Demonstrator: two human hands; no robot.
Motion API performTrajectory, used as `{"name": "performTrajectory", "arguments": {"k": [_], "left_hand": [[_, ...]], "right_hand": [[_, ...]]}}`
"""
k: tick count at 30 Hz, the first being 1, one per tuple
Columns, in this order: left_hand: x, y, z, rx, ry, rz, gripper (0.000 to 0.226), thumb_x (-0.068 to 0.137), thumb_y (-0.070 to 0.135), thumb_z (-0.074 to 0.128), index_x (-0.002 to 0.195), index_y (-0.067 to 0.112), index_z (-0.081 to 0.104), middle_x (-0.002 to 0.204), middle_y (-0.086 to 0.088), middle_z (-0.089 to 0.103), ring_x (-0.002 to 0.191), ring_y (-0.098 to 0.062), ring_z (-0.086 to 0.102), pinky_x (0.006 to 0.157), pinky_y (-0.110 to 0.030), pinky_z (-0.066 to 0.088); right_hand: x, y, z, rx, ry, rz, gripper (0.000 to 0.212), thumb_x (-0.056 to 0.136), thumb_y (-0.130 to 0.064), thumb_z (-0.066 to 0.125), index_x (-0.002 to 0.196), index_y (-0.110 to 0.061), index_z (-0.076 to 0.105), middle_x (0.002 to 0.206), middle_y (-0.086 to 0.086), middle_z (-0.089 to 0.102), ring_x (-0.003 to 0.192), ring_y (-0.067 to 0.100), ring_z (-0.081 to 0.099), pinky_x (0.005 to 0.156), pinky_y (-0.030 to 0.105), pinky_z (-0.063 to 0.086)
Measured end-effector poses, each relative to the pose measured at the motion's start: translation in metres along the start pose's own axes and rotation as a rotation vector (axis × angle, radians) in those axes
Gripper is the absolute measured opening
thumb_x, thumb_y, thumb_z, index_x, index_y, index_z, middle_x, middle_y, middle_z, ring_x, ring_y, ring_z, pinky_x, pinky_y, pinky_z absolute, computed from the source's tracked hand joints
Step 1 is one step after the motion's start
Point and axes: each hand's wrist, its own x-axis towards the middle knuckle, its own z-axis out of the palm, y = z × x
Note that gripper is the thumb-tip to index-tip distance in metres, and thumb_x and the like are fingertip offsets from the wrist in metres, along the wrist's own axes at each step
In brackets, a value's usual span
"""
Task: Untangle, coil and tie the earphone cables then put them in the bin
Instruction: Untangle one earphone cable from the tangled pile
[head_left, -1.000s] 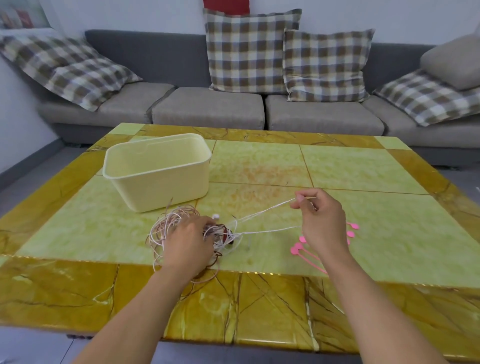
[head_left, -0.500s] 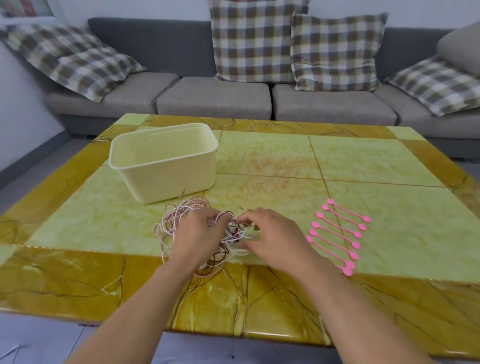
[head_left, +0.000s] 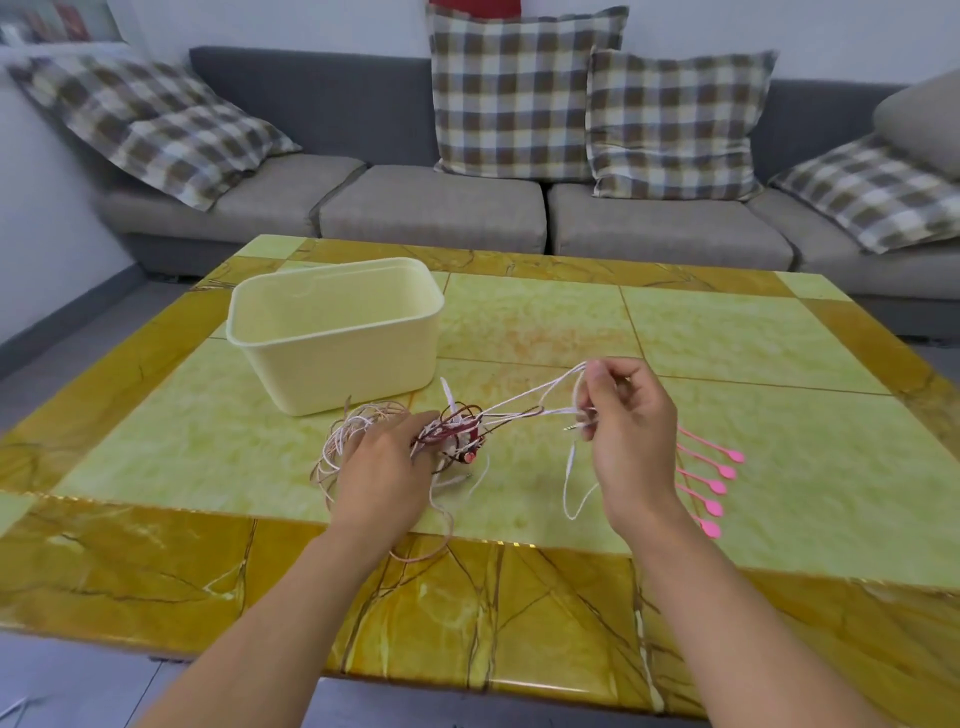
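A tangle of pink, white and dark red earphone cables (head_left: 452, 434) lies on the table in front of the cream plastic bin (head_left: 337, 338). My left hand (head_left: 384, 467) rests palm down on the tangle and pins it. My right hand (head_left: 631, 431) is raised to the right and pinches a pale cable (head_left: 530, 397) that stretches taut from the tangle. A loop of that cable (head_left: 571, 483) hangs below the hand, with a jack plug near the fingers. The bin looks empty.
Several pink cable ties (head_left: 719, 486) lie in a row right of my right hand, partly hidden by it. The yellow-green marble table (head_left: 727, 364) reaches back to a grey sofa (head_left: 431, 208) with checked cushions.
My right hand was at the tangle half a second ago. It has since drawn away to the right and up, pulling a cable out. The left hand stayed on the tangle.
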Motion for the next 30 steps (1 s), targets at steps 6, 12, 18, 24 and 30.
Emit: {"name": "performTrajectory", "arguments": {"k": [6,12,18,24,30], "left_hand": [[-0.004,0.006,-0.002,-0.347,0.062,-0.145,0.025,0.102,0.035,0.052,0.089,0.026,0.071,0.070,0.004,0.067,0.069,-0.022,0.060,0.064,-0.036,0.044],[-0.007,0.016,-0.007,-0.472,0.084,-0.129,0.011,0.097,0.030,0.063,0.093,0.029,0.073,0.086,0.015,0.074,0.081,0.003,0.064,0.064,-0.010,0.041],[-0.010,0.019,-0.005,-0.464,0.029,-0.077,0.030,0.098,0.048,0.056,0.079,0.027,0.067,0.070,0.018,0.064,0.071,0.001,0.058,0.064,-0.019,0.038],[-0.013,0.020,-0.007,-0.407,-0.044,-0.104,0.072,0.093,0.075,0.031,0.068,0.008,0.043,0.062,0.003,0.043,0.064,-0.020,0.041,0.064,-0.041,0.035],[-0.009,0.025,-0.010,-0.295,-0.091,-0.106,0.059,0.095,0.065,0.041,0.062,0.017,0.041,0.061,0.005,0.047,0.061,-0.015,0.044,0.102,-0.062,0.035]], "right_hand": [[0.013,0.012,-0.019,-0.506,-0.253,0.164,0.020,0.095,-0.041,0.068,0.086,-0.024,0.069,0.067,-0.007,0.069,0.057,0.013,0.057,0.059,0.032,0.045],[0.003,0.019,-0.015,-0.724,-0.443,0.182,0.045,0.077,-0.064,0.077,0.111,-0.036,0.069,0.108,-0.021,0.067,0.100,-0.001,0.061,0.085,0.025,0.047],[-0.007,0.018,0.009,-0.606,-0.511,0.055,0.007,0.090,-0.039,0.074,0.092,-0.032,0.075,0.082,-0.013,0.074,0.068,-0.003,0.061,0.066,0.022,0.045],[-0.011,0.020,0.010,-0.641,-0.727,0.164,0.033,0.075,-0.063,0.077,0.091,-0.035,0.069,0.083,-0.014,0.070,0.074,0.005,0.064,0.068,0.026,0.048],[-0.015,0.015,0.009,-0.606,-0.532,0.005,0.025,0.099,-0.046,0.059,0.084,-0.032,0.073,0.079,-0.012,0.072,0.077,0.011,0.067,0.075,0.037,0.054]]}}
